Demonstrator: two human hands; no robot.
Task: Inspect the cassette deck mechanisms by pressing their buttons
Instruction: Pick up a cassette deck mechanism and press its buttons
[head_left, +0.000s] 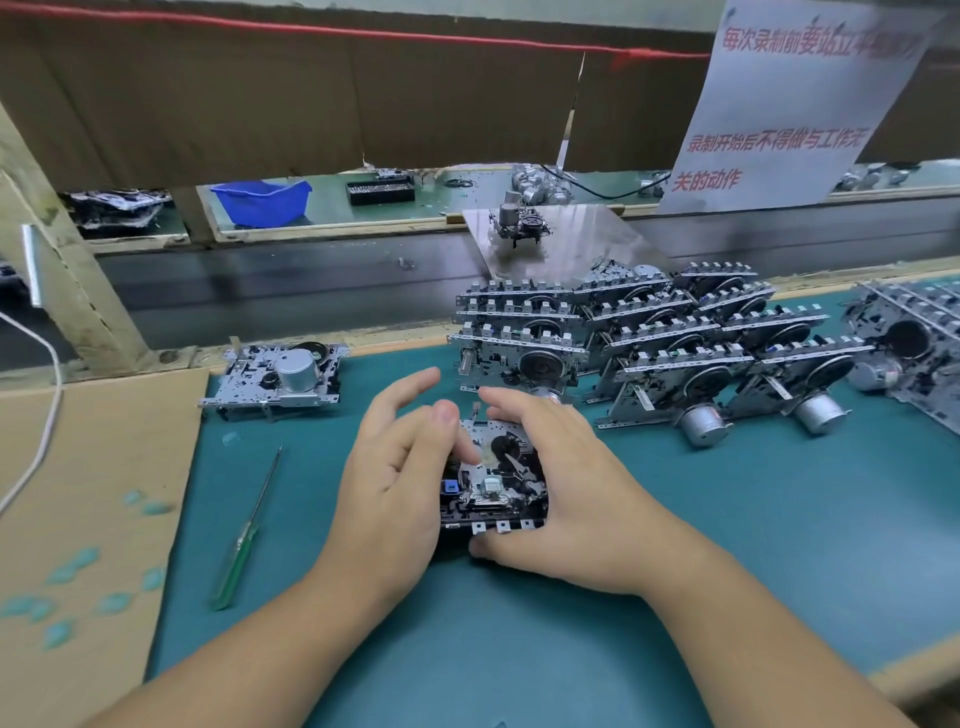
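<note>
A cassette deck mechanism (498, 480) lies face up on the green mat, its row of metal buttons toward me. My right hand (566, 488) grips it from the right, fingers over the far edge and thumb under the button row. My left hand (400, 467) rests against its left side, thumb lying across the top of the mechanism, the other fingers spread and lifted. Another single mechanism (280, 376) lies motor-up at the mat's far left. Several more mechanisms (649, 343) stand stacked in leaning rows behind and to the right.
A green-handled screwdriver (244, 540) lies left of my left hand. Cardboard (78, 493) covers the bench on the left. Beyond a dark conveyor belt (260, 296) sit a blue bin (262, 200), a metal plate (550, 234) carrying one mechanism, and a paper notice (779, 104).
</note>
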